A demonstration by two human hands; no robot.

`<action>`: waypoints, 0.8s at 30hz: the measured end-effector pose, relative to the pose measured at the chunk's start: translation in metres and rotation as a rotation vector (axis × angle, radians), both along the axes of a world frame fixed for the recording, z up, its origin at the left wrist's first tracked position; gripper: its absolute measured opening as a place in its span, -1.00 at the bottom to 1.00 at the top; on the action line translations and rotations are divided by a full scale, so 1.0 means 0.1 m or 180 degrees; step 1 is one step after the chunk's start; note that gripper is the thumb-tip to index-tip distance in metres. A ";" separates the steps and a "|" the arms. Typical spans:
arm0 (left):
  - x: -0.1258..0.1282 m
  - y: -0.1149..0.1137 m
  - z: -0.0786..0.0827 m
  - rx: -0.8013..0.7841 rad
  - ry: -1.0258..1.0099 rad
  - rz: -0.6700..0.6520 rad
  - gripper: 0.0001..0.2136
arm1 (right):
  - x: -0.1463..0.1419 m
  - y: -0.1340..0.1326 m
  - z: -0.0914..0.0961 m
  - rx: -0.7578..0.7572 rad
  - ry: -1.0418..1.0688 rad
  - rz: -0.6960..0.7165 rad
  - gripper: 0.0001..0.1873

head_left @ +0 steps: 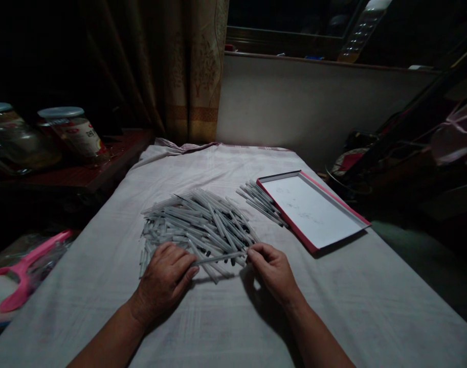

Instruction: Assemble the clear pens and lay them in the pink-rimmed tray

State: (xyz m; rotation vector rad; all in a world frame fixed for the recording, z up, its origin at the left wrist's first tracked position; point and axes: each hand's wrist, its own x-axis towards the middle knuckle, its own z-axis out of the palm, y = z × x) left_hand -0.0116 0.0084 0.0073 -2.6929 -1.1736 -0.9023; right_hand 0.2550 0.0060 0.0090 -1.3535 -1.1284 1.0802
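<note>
A slim clear pen (218, 258) lies level between my hands, just in front of a pile of similar pens. My left hand (164, 273) is closed around its left end, thumb and fingers pressed together. At the other end, my right hand (270, 268) pinches the tip between thumb and forefinger; any small part there is hidden. The big loose pile of translucent pens (195, 220), some with dark ends, spreads right behind my hands. A smaller, neater row of pens (261, 202) rests alongside the shallow red-edged box lid (310, 209), whose white inside has faint dark marks.
A pale checked cloth (210, 327) covers the table. Lidded jars (78, 135) stand on a dark wooden surface at left, and a pink-handled object (24, 271) is beside the table's left edge. Behind hangs a patterned curtain (202, 71); a plastic bottle (363, 33) leans on the sill.
</note>
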 end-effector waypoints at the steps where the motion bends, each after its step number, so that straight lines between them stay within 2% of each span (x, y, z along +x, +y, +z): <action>1: -0.04 0.02 0.00 0.0066 0.0015 0.0074 -0.84 | 0.06 0.03 -0.01 0.0036 0.0016 -0.0264 -0.70; 5: -0.27 0.13 -0.01 0.0656 0.0059 0.0801 -0.84 | 0.33 0.16 -0.04 0.0177 0.0295 -0.1479 -0.62; 6: -0.31 0.15 -0.01 0.0725 0.0084 0.0916 -0.83 | 0.35 0.18 -0.05 0.0196 0.0383 -0.1644 -0.61; 8: -0.34 0.16 -0.02 0.0742 0.0101 0.0980 -0.82 | 0.34 0.20 -0.08 0.0179 0.0485 -0.1701 -0.59; 12: -0.21 0.11 -0.03 0.0573 0.0042 0.0730 -0.81 | 0.14 0.17 -0.18 0.0150 0.0123 -0.1193 -0.62; 15: -0.09 0.06 -0.03 0.0388 0.0005 0.0507 -0.81 | 0.04 0.12 -0.22 0.0393 -0.0737 -0.0742 -0.70; 19: 0.01 0.00 -0.04 0.0242 -0.0019 0.0307 -0.83 | 0.03 0.06 -0.15 0.0899 -0.1687 -0.0533 -0.75; 21: 0.05 -0.02 -0.04 0.0219 -0.0033 0.0217 -0.83 | 0.03 0.02 -0.09 0.1011 -0.1786 -0.0354 -0.70; 24: 0.12 -0.06 -0.03 0.0218 -0.0059 0.0089 -0.83 | -0.01 -0.04 -0.03 0.0842 -0.1547 0.0180 -0.53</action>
